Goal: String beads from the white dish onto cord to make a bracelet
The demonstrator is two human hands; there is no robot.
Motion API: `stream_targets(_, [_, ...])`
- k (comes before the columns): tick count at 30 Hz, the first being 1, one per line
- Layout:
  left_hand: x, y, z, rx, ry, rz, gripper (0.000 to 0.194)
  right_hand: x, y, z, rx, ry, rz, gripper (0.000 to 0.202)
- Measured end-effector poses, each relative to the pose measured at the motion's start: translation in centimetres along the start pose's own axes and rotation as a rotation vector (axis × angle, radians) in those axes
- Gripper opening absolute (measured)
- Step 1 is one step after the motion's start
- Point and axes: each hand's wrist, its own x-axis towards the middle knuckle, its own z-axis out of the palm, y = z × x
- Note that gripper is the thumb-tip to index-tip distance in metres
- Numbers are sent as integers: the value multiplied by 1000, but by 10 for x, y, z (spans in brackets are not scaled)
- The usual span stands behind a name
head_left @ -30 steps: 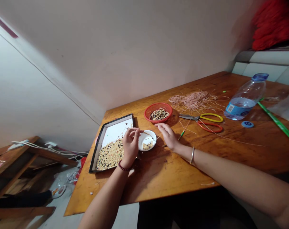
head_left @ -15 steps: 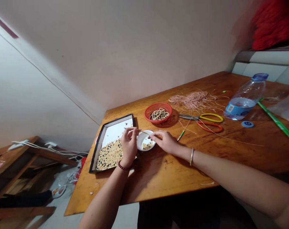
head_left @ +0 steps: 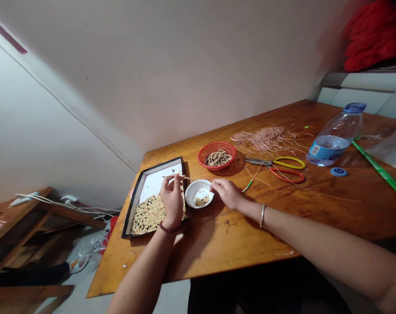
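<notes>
My left hand (head_left: 171, 200) pinches a thin beaded string (head_left: 188, 178) over the edge of a black-rimmed tray (head_left: 154, 181). Small cream, dark and coloured beads (head_left: 148, 213) cover the tray's near part. The string runs across above a white bowl (head_left: 191, 190), where some loose beads (head_left: 202, 200) lie. At the bowl's right side, my right hand (head_left: 227, 193) has its fingers closed on the string's other end. Just beyond that hand lies a short string of green and white beads (head_left: 248, 186).
Behind the bowl stands a red basket (head_left: 201, 158) holding strung beads. Farther right are a heap of pinkish cord (head_left: 266, 138), scissors (head_left: 287, 162) with yellow and red handles, a water bottle (head_left: 336, 137), a blue cap (head_left: 338, 172) and a green strip (head_left: 380, 170).
My hands have moved apart, the left one leftward and the right one slightly to the right. The string is drawn out longer between them, and my right fingers are more curled.
</notes>
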Motion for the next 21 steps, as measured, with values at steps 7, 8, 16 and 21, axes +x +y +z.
stream_targets(7, [3, 4, -2, 0, 3, -27, 28, 1, 8, -3, -133, 62, 71, 35])
stream_targets(8, [3, 5, -2, 2, -16, -19, 27, 1, 8, -4, -152, 75, 58, 36])
stream_targets(16, [-11, 10, 2, -1, -278, 137, 20, -1, -10, -5, 71, 41, -149, 33])
stream_targets(21, [-17, 10, 4, 60, -307, 189, 20, -5, -15, 0, 234, -104, -94, 30])
